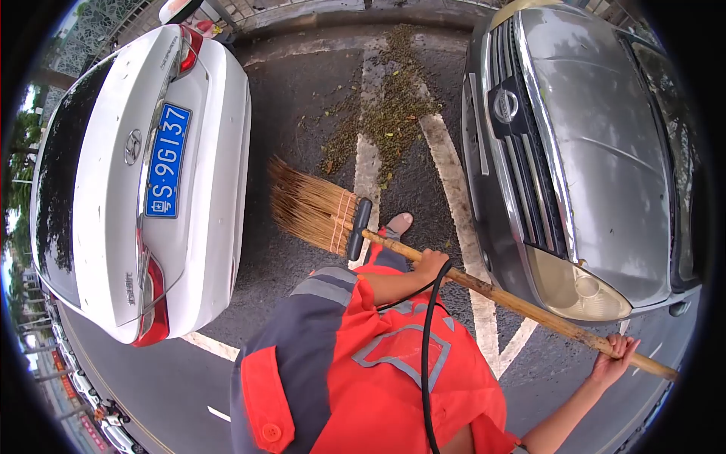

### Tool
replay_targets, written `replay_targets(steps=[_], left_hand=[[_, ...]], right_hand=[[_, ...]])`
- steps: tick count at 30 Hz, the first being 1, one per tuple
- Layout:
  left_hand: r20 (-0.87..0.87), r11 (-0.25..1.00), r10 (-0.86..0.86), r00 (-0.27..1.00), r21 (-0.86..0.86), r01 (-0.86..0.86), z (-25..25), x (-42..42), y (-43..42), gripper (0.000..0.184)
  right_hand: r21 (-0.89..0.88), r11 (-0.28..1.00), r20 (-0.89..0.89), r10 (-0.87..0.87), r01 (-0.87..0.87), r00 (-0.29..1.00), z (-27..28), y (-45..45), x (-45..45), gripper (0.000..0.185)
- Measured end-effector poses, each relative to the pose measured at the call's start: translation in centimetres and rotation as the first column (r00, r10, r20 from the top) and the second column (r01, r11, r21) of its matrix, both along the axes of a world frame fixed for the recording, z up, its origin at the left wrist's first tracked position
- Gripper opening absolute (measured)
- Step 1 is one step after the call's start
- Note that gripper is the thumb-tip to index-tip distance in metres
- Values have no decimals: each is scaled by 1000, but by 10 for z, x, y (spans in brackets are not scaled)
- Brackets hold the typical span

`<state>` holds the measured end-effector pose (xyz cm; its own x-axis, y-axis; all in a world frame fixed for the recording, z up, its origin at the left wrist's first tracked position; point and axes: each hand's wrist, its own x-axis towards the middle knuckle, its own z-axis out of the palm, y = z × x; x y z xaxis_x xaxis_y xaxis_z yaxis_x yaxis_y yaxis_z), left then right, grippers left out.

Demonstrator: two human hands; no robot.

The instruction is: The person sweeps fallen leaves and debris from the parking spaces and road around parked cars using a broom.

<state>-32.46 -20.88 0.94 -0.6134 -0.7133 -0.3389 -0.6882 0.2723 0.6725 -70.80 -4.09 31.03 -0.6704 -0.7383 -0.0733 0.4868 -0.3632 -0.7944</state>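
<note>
My left hand [431, 266] and right hand [614, 360] are curling fingers around a bamboo-handled straw broom [484, 287], bristles [310, 206] fanning at centre-left; too wide a swing could be scraping the grey Nissan [597, 151] at right.

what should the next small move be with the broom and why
Probably swing the broom forward and right onto the scattered litter: its bristles point left, apart from that litter, and the left hand and right hand both grip the handle.
</note>
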Motion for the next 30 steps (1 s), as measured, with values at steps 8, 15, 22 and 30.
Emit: replay_targets(steps=[8, 15, 22, 30], left_hand=[[-154, 999, -10, 988, -43, 3, -135, -19, -76, 22], [-245, 990, -140, 959, -2, 144, -94, -18, -170, 18], [-268, 972, -227, 936, -127, 199, -89, -28, -264, 22], [-202, 920, -83, 976, -393, -3, -42, -16, -327, 23]], right_hand=[[80, 965, -140, -238, 251, 961, 15, -44, 143, 22], [51, 814, -257, -549, 579, 795, 28, -96, 227, 22], [-268, 865, -216, -482, 424, 849, -38, -79, 254, 22], [-302, 844, -184, -508, 443, 841, -90, -93, 254, 23]])
